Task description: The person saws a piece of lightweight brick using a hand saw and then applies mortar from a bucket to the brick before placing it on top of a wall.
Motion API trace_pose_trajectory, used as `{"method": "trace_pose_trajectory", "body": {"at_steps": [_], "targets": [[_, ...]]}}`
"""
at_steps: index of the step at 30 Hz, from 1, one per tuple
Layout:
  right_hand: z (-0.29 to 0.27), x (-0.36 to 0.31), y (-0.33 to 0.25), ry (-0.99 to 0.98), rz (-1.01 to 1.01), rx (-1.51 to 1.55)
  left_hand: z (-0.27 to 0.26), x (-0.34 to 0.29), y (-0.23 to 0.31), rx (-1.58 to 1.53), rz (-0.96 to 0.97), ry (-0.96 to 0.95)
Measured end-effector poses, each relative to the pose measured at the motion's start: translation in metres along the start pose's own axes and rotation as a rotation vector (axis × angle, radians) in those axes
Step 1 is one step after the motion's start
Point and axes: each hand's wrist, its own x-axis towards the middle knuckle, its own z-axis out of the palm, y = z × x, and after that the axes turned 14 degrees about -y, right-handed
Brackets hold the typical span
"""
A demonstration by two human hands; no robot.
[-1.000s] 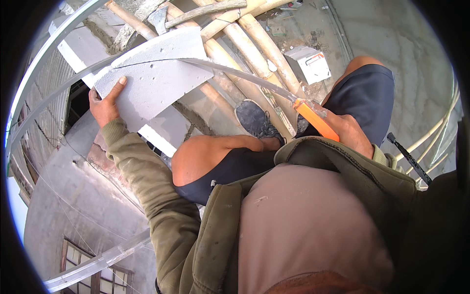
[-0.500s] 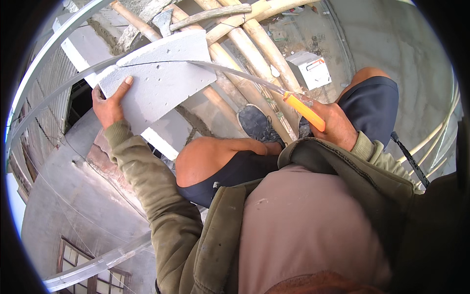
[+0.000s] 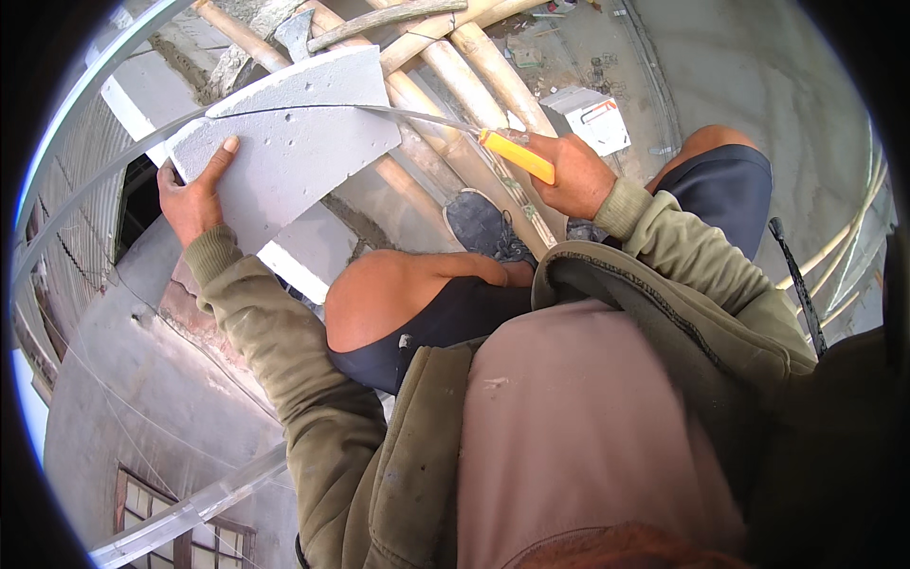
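Observation:
A pale grey aerated concrete block (image 3: 303, 166) lies at the upper left, with a long thin cut running across it. My left hand (image 3: 194, 201) grips its left edge, thumb on the top face and fingers over the side. In my right hand (image 3: 576, 175) is a hand saw (image 3: 517, 156), my fingers wrapped round its yellow-orange handle. The thin blade runs leftward from the handle into the cut, so much of it is hidden in the block.
Bamboo poles (image 3: 464, 87) lie beyond and beneath the block. A hatchet (image 3: 389, 21) rests across them at the top. Another pale block (image 3: 318, 248) sits below the held one. A white box (image 3: 590, 119) stands at right; a curved metal rail (image 3: 59, 156) passes at far left.
My right hand has pushed the saw left toward the block, and less blade shows outside the cut. My left hand keeps its grip on the block. The whole view has shifted slightly.

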Motion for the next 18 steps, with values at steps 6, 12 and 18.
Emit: {"method": "trace_pose_trajectory", "body": {"at_steps": [6,12,18], "targets": [[0.002,-0.01,0.02,-0.005,-0.061,0.073,-0.009,0.002,-0.02,-0.057,-0.069,0.014],[-0.002,-0.006,0.039,0.042,-0.069,0.052,-0.001,-0.018,0.009,0.025,-0.025,0.001],[0.001,0.057,0.042,-0.028,-0.151,0.124,0.01,-0.033,0.027,0.079,-0.028,0.041]]}}
